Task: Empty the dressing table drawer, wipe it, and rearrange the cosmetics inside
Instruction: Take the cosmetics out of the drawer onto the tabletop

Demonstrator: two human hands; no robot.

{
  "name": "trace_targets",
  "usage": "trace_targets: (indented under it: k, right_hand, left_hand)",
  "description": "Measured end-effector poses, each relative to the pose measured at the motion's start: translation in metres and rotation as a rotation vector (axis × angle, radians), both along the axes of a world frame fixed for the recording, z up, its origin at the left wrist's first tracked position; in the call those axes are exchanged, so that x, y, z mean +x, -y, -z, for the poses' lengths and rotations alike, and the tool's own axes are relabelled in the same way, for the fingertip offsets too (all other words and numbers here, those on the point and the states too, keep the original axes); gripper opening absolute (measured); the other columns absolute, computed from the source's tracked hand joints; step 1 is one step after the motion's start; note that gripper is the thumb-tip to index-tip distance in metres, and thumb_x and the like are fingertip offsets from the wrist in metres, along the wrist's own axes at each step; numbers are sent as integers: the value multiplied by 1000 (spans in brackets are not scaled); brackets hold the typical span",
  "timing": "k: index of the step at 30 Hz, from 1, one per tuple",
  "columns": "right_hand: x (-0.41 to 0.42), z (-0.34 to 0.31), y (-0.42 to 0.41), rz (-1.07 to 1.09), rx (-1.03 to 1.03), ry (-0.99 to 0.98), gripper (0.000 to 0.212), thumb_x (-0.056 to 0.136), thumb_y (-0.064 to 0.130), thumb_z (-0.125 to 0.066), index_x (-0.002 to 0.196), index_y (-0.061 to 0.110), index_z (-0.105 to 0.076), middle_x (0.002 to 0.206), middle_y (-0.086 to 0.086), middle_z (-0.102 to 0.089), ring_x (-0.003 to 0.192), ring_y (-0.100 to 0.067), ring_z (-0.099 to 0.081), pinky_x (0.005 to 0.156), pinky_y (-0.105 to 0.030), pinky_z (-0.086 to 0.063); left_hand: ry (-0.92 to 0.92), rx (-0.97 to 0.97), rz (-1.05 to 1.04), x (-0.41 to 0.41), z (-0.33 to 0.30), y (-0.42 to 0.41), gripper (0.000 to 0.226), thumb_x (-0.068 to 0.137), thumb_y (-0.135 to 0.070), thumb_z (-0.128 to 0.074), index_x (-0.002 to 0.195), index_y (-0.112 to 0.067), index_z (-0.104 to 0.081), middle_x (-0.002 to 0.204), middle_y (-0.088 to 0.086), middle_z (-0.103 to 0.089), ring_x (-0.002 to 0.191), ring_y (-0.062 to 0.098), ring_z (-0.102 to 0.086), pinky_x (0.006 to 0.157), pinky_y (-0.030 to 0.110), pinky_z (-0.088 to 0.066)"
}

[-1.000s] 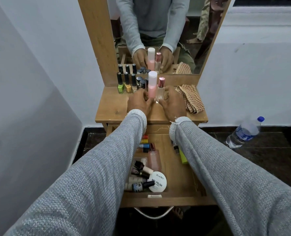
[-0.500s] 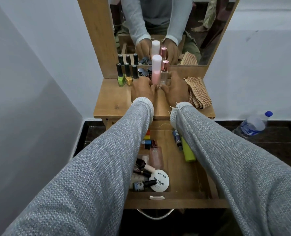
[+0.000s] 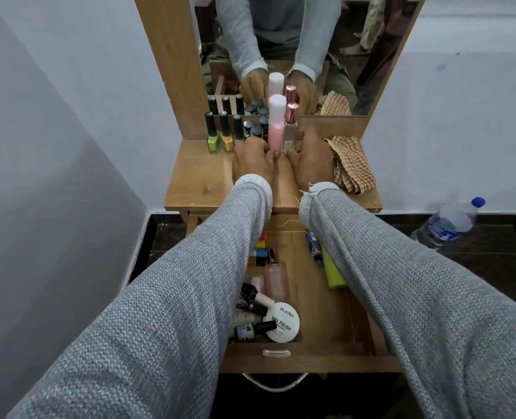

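Left hand (image 3: 252, 160) and right hand (image 3: 308, 158) pinching base of tall pink white-capped bottle (image 3: 276, 128) on wooden surface (image 3: 196, 179). Advisable: release gently, clear of rose-capped bottle (image 3: 291, 122). Open wooden drawer (image 3: 311, 362) part-full.

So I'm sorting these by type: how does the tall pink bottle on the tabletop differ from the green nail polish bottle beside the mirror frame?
The pink bottle is taller with a white cap; the green nail polish bottle is shorter with a black cap. Both hands' fingers touch the pink bottle's base; the green one stands untouched. Both are upright on the tabletop.
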State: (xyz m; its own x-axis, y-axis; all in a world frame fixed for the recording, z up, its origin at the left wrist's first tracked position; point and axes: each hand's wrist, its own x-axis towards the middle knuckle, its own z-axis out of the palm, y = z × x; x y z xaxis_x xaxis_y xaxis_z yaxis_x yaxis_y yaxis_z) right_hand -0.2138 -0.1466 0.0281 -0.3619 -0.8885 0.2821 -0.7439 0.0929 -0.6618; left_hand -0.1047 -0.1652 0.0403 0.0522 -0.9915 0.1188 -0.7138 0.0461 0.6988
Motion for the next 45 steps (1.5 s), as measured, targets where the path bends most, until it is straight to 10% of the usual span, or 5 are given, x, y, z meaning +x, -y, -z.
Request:
trace_targets:
  k: [10,21,33,42,45]
  right_hand:
    - [-6,-22,-43,-133,16,-2,48,85,19,-66,127,10,-45,101,-11,-66,89,-25,-63,79,-36,-53]
    - [-25,-13,-144,-363,189,-212,8,85,18,-64,86,10,-65,80,-4,-67,73,-19,-61,67,-34,-52]
    - [-18,29,-161,-453,838,-798,59,94,10,-52,145,2,-22,139,-27,-41,129,-41,-41,102,-52,-42]
    - [-15,26,-161,-434,841,-571,43,101,19,-38,143,10,-30,145,-22,-41,130,-38,-44,103,-47,-39]
    - [-19,11,-161,-411,857,-379,74,78,30,-76,136,11,-34,130,-15,-54,108,-29,-56,83,-37,-47]
  left_hand:
    - [-64,-1,153,11,-12,-36,17,86,-19,-68,102,-16,-72,102,-3,-72,91,11,-65,89,30,-52]
    - [-146,-58,256,41,42,-149,11,87,-14,-64,95,-19,-70,92,-8,-70,82,8,-63,79,22,-51]
    - [-105,120,273,54,78,-175,15,85,-12,-64,96,-22,-68,89,-6,-69,81,14,-65,81,34,-55]
    - [-110,129,294,58,84,-176,18,87,-12,-62,95,-28,-64,87,-12,-65,81,12,-64,80,36,-55]
    - [-129,121,343,57,86,-177,24,86,-5,-62,103,-22,-64,89,-9,-64,82,13,-62,81,37,-54]
